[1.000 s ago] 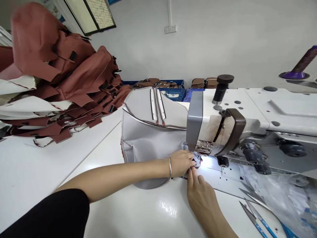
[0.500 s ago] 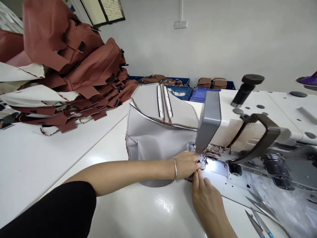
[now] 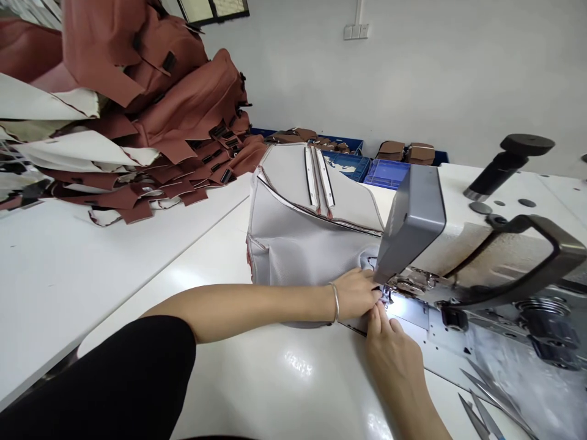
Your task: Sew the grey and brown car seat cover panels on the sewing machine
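Observation:
A grey sewn cover (image 3: 316,253) lies on the white table, its near-right edge running under the head of a sewing machine (image 3: 415,220). Two white strips (image 3: 318,183) are fixed on its far panel. My left hand (image 3: 360,294), with a silver bangle at the wrist, lies across the cover, its fingers closed on the cloth beside the lit needle area. Just nearer to me, my right hand (image 3: 394,351) has its fingertips together at the cover's edge, almost touching the left fingers. The hands and the machine head hide the exact stitching spot.
On the left rises a large heap of reddish-brown covers (image 3: 183,110). Blue crates (image 3: 387,174) with brown pieces stand behind the table. Scissors (image 3: 481,415) and clear plastic (image 3: 541,385) lie at the lower right. A metal handle loop (image 3: 562,241) juts from the machine.
My view has shifted, so the machine and table appear farther right. Both hands stay at the needle area on the cover, with little visible change in their hold.

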The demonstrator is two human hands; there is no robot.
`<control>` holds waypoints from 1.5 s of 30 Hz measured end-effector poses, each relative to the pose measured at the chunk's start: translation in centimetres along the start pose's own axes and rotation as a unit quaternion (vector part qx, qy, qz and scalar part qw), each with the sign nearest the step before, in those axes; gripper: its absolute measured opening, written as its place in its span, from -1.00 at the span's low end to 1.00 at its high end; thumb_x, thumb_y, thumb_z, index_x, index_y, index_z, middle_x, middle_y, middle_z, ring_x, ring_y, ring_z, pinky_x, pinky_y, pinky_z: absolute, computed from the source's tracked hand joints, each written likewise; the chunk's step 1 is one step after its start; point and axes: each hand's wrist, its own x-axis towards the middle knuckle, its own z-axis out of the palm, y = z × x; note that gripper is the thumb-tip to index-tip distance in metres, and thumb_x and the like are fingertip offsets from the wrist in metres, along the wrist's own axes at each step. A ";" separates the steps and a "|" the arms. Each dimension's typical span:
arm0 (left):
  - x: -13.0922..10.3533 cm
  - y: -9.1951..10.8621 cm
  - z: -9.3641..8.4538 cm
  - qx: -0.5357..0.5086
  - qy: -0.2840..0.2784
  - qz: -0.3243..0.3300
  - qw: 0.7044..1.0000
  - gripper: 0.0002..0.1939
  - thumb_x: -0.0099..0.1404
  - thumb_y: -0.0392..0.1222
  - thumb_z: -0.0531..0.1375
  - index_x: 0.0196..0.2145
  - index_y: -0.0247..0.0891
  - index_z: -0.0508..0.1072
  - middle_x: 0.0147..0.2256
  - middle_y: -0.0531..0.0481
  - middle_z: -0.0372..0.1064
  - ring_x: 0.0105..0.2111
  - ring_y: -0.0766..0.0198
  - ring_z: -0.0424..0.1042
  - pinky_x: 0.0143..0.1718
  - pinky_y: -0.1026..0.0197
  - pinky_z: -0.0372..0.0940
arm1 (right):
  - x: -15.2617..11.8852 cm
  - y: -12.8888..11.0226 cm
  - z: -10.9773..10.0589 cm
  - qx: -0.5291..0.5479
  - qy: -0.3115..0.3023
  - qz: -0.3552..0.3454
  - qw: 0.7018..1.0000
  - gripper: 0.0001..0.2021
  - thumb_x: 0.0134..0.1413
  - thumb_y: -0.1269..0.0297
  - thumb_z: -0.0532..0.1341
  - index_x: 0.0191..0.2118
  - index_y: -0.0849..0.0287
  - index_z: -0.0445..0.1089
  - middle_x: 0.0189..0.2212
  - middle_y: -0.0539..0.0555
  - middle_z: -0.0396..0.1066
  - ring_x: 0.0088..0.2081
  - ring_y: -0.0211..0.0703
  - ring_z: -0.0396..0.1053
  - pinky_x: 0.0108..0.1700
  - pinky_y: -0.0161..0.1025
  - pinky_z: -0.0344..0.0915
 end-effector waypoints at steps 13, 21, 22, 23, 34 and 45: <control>0.7 0.7 -0.4 -0.032 -0.057 -0.033 0.997 -0.81 0.30 -0.30 0.03 -0.33 -0.38 0.44 -0.18 -0.17 0.38 -0.09 0.04 0.26 -0.23 0.02 0.12 | 0.1 -0.2 0.1 -0.017 -0.003 0.040 0.999 -0.64 0.03 0.65 -0.01 -0.02 0.52 0.27 -0.04 0.31 0.36 -0.42 -0.18 0.26 -0.53 -0.29 0.18; 1.2 0.7 0.9 -0.012 -0.033 -0.016 0.999 -0.85 0.25 -0.32 0.08 -0.39 -0.36 0.45 -0.27 -0.18 0.43 -0.14 0.03 0.31 -0.18 0.00 0.14 | -0.2 0.1 -0.2 0.003 -0.021 0.053 0.998 -0.70 0.07 0.63 0.02 -0.08 0.45 0.32 -0.11 0.22 0.41 -0.37 -0.20 0.29 -0.47 -0.30 0.19; 1.3 0.7 0.8 -0.009 -0.034 -0.015 0.999 -0.84 0.25 -0.32 0.08 -0.40 -0.35 0.45 -0.28 -0.17 0.44 -0.15 0.04 0.31 -0.18 0.01 0.14 | -0.1 0.1 -0.2 0.004 -0.021 0.053 0.998 -0.70 0.06 0.64 0.02 -0.08 0.45 0.32 -0.11 0.22 0.41 -0.37 -0.20 0.29 -0.45 -0.30 0.19; 1.3 0.7 0.6 -0.007 -0.036 -0.015 0.999 -0.84 0.25 -0.32 0.08 -0.40 -0.35 0.45 -0.30 -0.16 0.44 -0.15 0.05 0.32 -0.17 0.01 0.14 | -0.1 0.1 -0.3 0.005 -0.022 0.054 0.998 -0.70 0.06 0.64 0.02 -0.08 0.45 0.32 -0.11 0.21 0.41 -0.37 -0.20 0.29 -0.44 -0.30 0.19; 1.6 0.5 1.4 0.016 -0.013 -0.014 1.000 -0.88 0.23 -0.31 0.14 -0.42 -0.36 0.46 -0.34 -0.12 0.45 -0.18 0.10 0.34 -0.16 0.07 0.16 | -0.2 0.0 -0.1 0.011 -0.007 0.068 0.998 -0.60 0.02 0.64 -0.03 -0.01 0.44 0.31 -0.07 0.19 0.41 -0.43 -0.23 0.27 -0.48 -0.31 0.20; 0.7 0.5 2.4 0.004 0.021 0.016 1.000 -0.82 0.25 -0.31 0.08 -0.39 -0.38 0.47 -0.30 -0.15 0.41 -0.23 0.16 0.34 -0.19 0.07 0.21 | -1.1 0.3 -0.3 0.035 -0.010 0.056 0.998 -0.56 -0.03 0.65 -0.05 -0.02 0.42 0.33 -0.04 0.23 0.38 -0.41 -0.17 0.33 -0.47 -0.29 0.25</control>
